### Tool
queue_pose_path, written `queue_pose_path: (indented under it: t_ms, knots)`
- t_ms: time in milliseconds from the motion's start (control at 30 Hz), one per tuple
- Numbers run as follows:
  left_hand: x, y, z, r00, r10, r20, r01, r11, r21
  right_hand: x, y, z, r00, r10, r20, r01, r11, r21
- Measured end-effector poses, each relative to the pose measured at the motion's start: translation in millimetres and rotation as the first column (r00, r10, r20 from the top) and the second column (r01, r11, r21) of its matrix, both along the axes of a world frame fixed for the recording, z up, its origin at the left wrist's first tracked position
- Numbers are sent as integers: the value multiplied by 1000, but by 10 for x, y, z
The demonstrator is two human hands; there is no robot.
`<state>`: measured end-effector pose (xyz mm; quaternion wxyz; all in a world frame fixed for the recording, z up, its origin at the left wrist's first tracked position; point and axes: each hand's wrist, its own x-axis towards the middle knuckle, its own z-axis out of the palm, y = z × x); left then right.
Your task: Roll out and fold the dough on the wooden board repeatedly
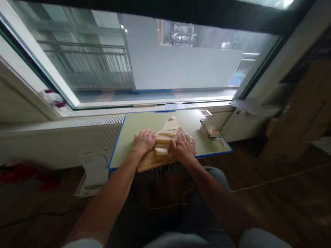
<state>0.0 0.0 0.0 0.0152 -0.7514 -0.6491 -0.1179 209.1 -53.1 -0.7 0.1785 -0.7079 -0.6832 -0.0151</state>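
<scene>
A wooden rolling pin lies crosswise over pale, flattened dough at the near side of a small table. Over the pin's left end my left hand is closed, fingers curled. My right hand covers the other end, also closed around it. Beneath the hands is a wooden board, its front edge at the table's near edge. Beyond the pin a pale sheet spreads away from me; I cannot tell whether it is dough or cloth. A round rim shows just behind my right hand, mostly hidden.
The pale green table has a blue edge and stands against the window sill. A blurred object sits on its right side. Papers lie on the sill at right. A pale cable runs across the floor.
</scene>
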Motion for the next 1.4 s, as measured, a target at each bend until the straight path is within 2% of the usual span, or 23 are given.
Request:
queue_pose_path:
  t_ms: [200,367,600,767,933,1067,1200,1400]
  knots:
    - [-50,-272,-82,1000,5,-1,-5,999,53,32,-301,-72,999,45,10,-45,999,13]
    - [-24,-277,-54,999,54,3,-54,998,22,33,-285,-32,999,49,13,-49,999,-7]
    - [60,97,78,995,94,-26,-95,994,-51,43,108,86,999,39,22,-37,997,-74]
    - [84,440,145,994,105,-41,-110,979,-171,57,452,114,1000,14,23,-12,994,-108]
    - [72,742,168,995,98,2,-94,962,-258,82,739,124,1000,-1,25,4,990,-138]
    - [67,866,156,996,95,2,-90,953,-288,98,833,142,1000,0,28,4,987,-163]
    - [64,808,131,997,74,12,-69,964,-257,89,775,111,999,-3,37,8,990,-142]
    - [62,523,104,998,58,-13,-59,984,-166,59,523,38,999,-12,35,15,997,-79]
